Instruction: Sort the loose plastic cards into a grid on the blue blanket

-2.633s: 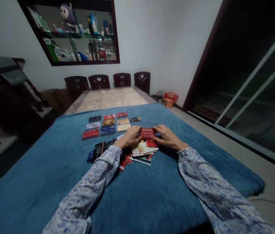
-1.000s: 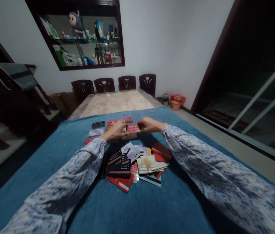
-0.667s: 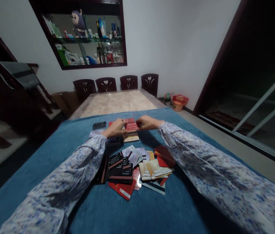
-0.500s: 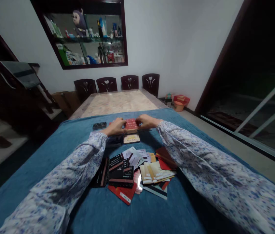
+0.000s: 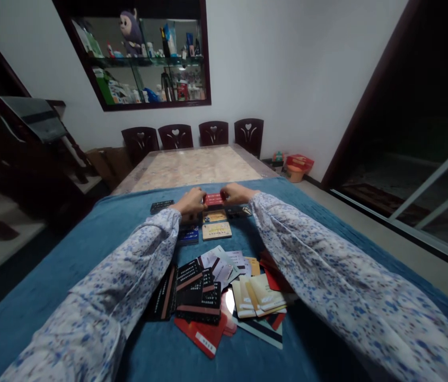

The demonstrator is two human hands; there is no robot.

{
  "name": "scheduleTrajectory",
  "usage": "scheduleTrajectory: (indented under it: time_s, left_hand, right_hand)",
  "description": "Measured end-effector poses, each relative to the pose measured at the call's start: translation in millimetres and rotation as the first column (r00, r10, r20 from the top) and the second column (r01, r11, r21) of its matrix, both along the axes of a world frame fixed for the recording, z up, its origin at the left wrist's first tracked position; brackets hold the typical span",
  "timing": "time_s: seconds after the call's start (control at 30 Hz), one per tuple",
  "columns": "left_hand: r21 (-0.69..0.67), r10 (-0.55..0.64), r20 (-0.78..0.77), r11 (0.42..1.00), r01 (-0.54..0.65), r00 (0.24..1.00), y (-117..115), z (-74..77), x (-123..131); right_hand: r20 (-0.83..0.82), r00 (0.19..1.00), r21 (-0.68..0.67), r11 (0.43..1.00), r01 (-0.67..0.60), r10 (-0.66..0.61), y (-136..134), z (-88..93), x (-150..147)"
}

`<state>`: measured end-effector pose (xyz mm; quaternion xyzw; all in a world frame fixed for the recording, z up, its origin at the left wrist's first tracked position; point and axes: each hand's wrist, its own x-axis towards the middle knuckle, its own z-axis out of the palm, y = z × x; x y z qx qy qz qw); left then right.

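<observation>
Both my hands meet at a red card (image 5: 213, 199) at the far side of the blue cloth. My left hand (image 5: 192, 202) pinches its left edge, and my right hand (image 5: 236, 194) grips the right edge. Just nearer lie a gold card (image 5: 214, 216) and a cream card (image 5: 216, 231). A dark blue card (image 5: 189, 235) rests by my left wrist, and a black card (image 5: 239, 211) lies below my right hand. Closer in is a loose heap of black cards (image 5: 198, 289), cream cards (image 5: 261, 294), pale cards (image 5: 221, 265) and a red card with a white label (image 5: 202, 334).
The blue cloth (image 5: 100, 254) covers the near part of a long table (image 5: 203, 164). Another black card (image 5: 161, 206) lies at the cloth's far left. Several dark chairs (image 5: 175, 137) stand behind the table, below a wall shelf (image 5: 148, 61).
My hands have moved slightly away from me with the red card, uncovering the gold card and the black card on the right. The view has shifted a little.
</observation>
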<state>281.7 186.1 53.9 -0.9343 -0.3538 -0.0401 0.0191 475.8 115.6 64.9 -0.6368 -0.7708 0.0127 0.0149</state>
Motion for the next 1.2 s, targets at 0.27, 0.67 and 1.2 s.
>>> scheduleTrajectory:
  time_s: [0.27, 0.67, 1.2]
  left_hand:
    - [-0.012, 0.053, -0.043, 0.999, -0.053, 0.998, 11.0, -2.4, 9.4]
    - [-0.047, 0.109, -0.102, 0.992, -0.114, 0.989, 20.3, -9.0, 18.7]
    - [-0.069, 0.094, -0.155, 0.992, -0.106, 0.983, 29.3, -14.6, 25.1]
  right_hand:
    - [-0.008, 0.998, -0.017, 0.998, 0.063, -0.063, 18.1, -6.1, 1.3]
    - [0.004, 0.996, -0.070, 0.994, 0.089, -0.088, 41.3, -18.4, 3.4]
    - [-0.019, 0.991, -0.140, 0.982, 0.128, -0.132, 52.6, -22.8, 4.2]
